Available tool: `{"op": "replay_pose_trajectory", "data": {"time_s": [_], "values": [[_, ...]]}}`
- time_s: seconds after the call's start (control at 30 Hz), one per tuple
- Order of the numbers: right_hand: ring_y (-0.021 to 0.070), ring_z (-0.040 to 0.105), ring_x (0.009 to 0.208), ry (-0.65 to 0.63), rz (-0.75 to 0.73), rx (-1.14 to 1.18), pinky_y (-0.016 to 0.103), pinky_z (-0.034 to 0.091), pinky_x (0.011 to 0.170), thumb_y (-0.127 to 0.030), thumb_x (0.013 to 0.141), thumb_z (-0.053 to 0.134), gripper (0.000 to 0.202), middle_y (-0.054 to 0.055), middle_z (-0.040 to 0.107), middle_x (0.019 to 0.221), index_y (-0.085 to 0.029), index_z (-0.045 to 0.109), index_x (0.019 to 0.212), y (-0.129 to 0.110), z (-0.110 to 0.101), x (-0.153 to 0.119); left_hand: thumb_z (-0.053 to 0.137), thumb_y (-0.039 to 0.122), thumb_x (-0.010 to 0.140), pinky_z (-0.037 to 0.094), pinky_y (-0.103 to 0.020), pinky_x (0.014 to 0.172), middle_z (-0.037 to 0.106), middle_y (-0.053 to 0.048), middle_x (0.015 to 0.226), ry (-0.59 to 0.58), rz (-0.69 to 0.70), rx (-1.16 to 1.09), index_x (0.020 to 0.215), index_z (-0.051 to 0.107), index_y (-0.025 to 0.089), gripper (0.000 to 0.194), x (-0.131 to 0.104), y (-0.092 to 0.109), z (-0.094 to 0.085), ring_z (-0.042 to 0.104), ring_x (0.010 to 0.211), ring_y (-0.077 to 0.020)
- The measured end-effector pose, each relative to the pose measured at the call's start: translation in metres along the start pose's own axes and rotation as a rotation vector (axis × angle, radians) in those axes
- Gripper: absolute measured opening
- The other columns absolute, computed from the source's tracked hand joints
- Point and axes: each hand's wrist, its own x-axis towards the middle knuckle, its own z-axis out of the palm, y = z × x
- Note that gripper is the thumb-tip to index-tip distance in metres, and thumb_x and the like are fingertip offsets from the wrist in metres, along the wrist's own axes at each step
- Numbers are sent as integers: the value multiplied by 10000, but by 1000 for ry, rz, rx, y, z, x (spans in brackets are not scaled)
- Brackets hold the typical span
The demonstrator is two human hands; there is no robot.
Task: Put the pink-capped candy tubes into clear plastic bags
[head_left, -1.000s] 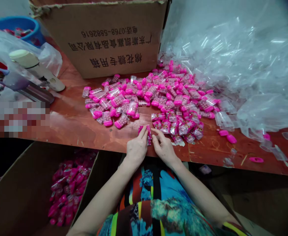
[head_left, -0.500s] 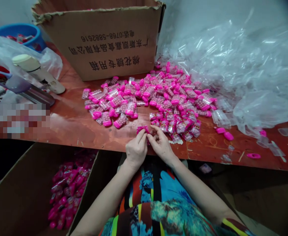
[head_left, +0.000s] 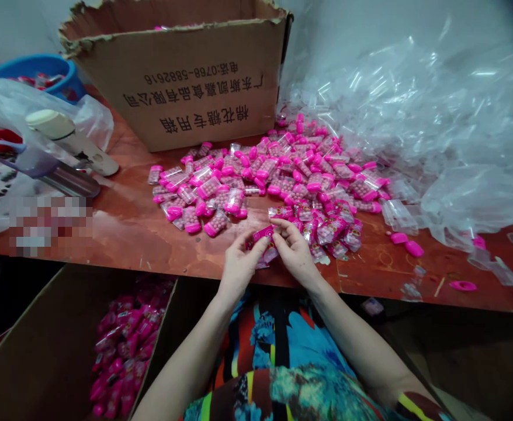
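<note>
Between my two hands, close to the table's front edge, is a small pink wrapper with a clear lower part. My left hand pinches its left side, thumb on top. My right hand grips its right side between thumb and fingers. Just beyond my right hand lie pink printed packets in a cluster. Behind them spreads a large heap of small clear bottles with pink caps, filled with pale pink balls.
A cardboard box stands at the back of the red-brown table. Clear plastic pieces pile up on the right. A blue basin and a flask are at the left. Below, an open box holds pink packets.
The wrapper between my hands now shows a flat pink face, where it was bunched up before. My left hand has turned and its thumb lies across it. The view has shifted slightly.
</note>
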Motion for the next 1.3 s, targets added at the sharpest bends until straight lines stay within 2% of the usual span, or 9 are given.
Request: {"op": "replay_pose_trajectory", "data": {"time_s": [0.1, 0.3, 0.5, 0.67, 0.73, 0.8, 0.93, 1.13, 1.3], "values": [[153, 615, 811, -74, 31, 45, 277, 524, 715, -321, 902, 598, 332, 5, 621, 906, -257, 558, 1226, -2, 3, 0, 782, 450, 746, 239, -196, 379, 467, 53, 441, -93, -229, -166, 813, 745, 123, 336, 5, 3, -3, 342, 369, -54], [166, 674, 872, -168, 64, 72, 325, 560, 816, -317, 914, 595, 369, 19, 683, 955, -270, 523, 1273, 4, 14, 7, 858, 461, 631, 182, -198, 394, 438, 51, 386, 21, -315, -324, 557, 571, 146, 432, 17, -2, -2, 327, 356, -43], [220, 667, 1118, -150, -130, -248, 401, 502, 1004, -275, 958, 521, 327, 82, 679, 1250, -258, 569, 1280, 0, 21, 24, 804, 468, 709, 218, -201, 405, 440, 55, 376, -37, -354, -435, 656, 598, 152, 381, 26, 1, -14, 323, 350, -54], [252, 703, 990, -247, -121, -433, 412, 528, 910, -351, 999, 459, 276, 89, 740, 1086, -226, 648, 1157, -11, 37, 54, 804, 451, 710, 218, -192, 400, 444, 60, 362, 105, -325, -412, 662, 570, 167, 372, 34, -5, -40, 316, 343, -54], [273, 701, 978, -151, -72, -544, 433, 523, 894, -383, 1011, 422, 327, 104, 737, 1056, -217, 625, 1205, -15, 53, 73, 820, 453, 684, 216, -193, 394, 450, 61, 360, 144, -317, -398, 669, 574, 169, 376, 38, -8, -44, 313, 337, -56], [309, 670, 1072, -70, -27, -688, 461, 507, 922, -466, 995, 443, 438, 153, 683, 1180, -199, 552, 1325, -18, 69, 91, 828, 462, 664, 219, -195, 388, 458, 57, 360, 149, -318, -388, 660, 572, 172, 387, 41, -10, -44, 320, 334, -60], [369, 612, 1177, -170, 23, -875, 486, 496, 946, -589, 904, 565, 696, 238, 531, 1341, -150, 451, 1432, -14, 90, 111, 828, 478, 654, 212, -195, 381, 473, 46, 363, 170, -325, -338, 643, 581, 168, 396, 39, -12, -45, 329, 331, -63], [331, 572, 1241, -275, -13, -818, 475, 445, 1038, -415, 1036, 339, 527, 242, 551, 1340, -104, 453, 1446, -8, 69, 115, 829, 470, 660, 218, -188, 385, 472, 48, 371, 205, -319, -325, 648, 593, 163, 387, 35, -15, -56, 339, 340, -60], [304, 644, 1115, -545, -149, -1019, 413, 492, 951, -178, 985, 422, 583, 203, 543, 1361, -204, 330, 1560, -20, 45, 115, 828, 460, 666, 225, -183, 385, 482, 44, 373, 206, -333, -348, 666, 590, 164, 380, 35, -16, -57, 352, 338, -61]]}}
